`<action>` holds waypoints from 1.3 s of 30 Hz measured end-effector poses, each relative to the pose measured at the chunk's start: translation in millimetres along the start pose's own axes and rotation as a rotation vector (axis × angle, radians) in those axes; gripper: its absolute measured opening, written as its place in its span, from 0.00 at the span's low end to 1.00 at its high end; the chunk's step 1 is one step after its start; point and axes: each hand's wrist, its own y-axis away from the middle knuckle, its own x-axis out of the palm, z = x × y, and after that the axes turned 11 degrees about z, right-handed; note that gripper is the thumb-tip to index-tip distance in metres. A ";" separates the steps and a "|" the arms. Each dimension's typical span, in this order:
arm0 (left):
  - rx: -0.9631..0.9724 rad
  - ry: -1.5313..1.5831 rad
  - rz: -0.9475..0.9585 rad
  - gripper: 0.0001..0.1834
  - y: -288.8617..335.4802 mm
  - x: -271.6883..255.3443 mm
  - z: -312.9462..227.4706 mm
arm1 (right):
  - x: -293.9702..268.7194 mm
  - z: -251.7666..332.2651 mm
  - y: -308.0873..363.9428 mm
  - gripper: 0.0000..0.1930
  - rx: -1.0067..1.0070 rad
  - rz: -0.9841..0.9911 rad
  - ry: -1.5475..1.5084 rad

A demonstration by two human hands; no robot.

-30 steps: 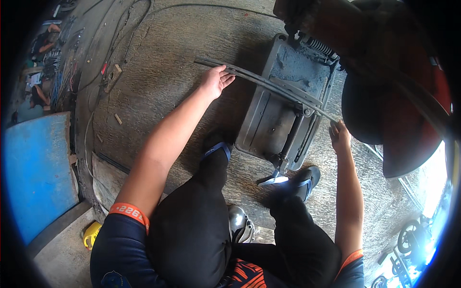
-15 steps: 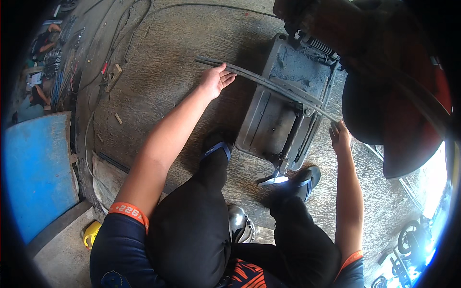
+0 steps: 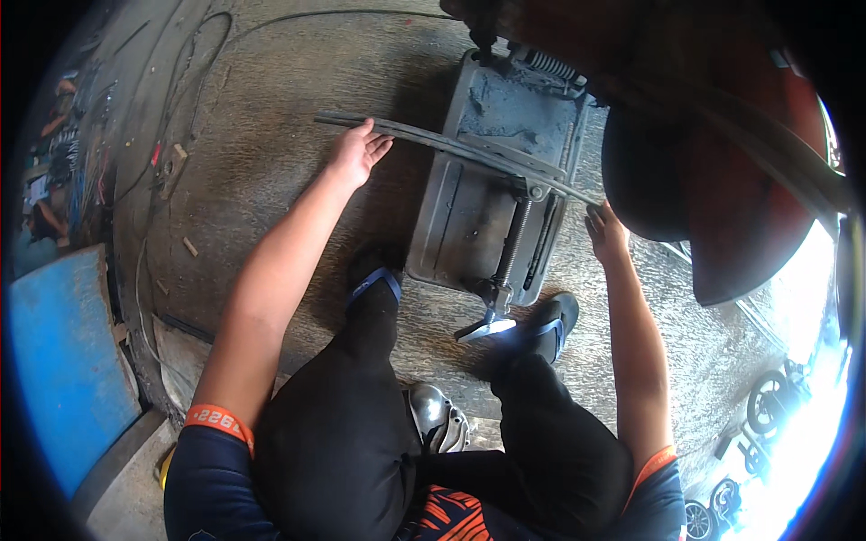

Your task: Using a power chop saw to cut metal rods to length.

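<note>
A pair of long, thin grey metal bars (image 3: 424, 135) lies side by side across the base of a cut-off saw (image 3: 451, 225), touching its clamp area. My left hand (image 3: 357, 155) is closed on the bars near their left end, thumb on top, with some fingers loosely extended. My right hand (image 3: 610, 234) pinches their right end, beside the dark saw guard. Below the bars runs the threaded clamp screw (image 3: 511, 245), ending in a pale handle (image 3: 487, 330) between my feet. The saw's blade is not distinguishable in the dark upper part.
The saw's red and black guard (image 3: 722, 198) overhangs the right. A shiny metal object (image 3: 433, 413) rests between my legs. A blue sheet (image 3: 68, 361) stands at left, with people beyond it. Cables (image 3: 194, 81) cross the floor; wheels (image 3: 767, 401) stand at far right.
The whole view has shifted, so the saw, bars and both hands appear further left. Both hands keep their hold, and the bars look unmoved against the saw.
</note>
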 end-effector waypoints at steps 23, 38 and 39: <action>0.059 -0.001 -0.126 0.23 -6.4 -8.6 -5.4 | 31.3 0.2 9.0 0.08 0.096 -0.068 0.052; 0.094 0.062 -0.113 0.07 -4.2 -15.1 1.3 | 16.6 -8.7 -8.3 0.06 0.068 -0.008 -0.096; 0.098 0.054 -0.125 0.07 -1.6 -16.9 -1.1 | 22.1 -12.6 -8.1 0.06 0.055 -0.022 -0.085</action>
